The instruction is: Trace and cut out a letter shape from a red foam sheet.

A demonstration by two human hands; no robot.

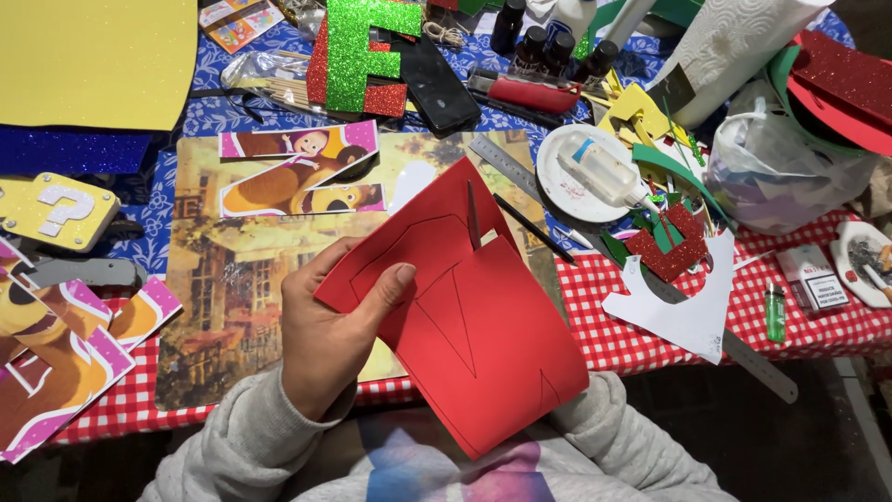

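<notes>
My left hand grips the left edge of a curved red foam sheet, thumb on top, over my lap at the table's front edge. Pencil outlines run across the sheet's face. A thin dark blade-like tip pokes through a slit near the sheet's top edge. My right hand is hidden behind the sheet; only its grey sleeve shows below it.
A printed picture board lies under a cartoon-printed letter. Further back stand a green glitter letter and a yellow sheet. At right are a metal ruler, a glue bottle on a white plate, and a white cut-out.
</notes>
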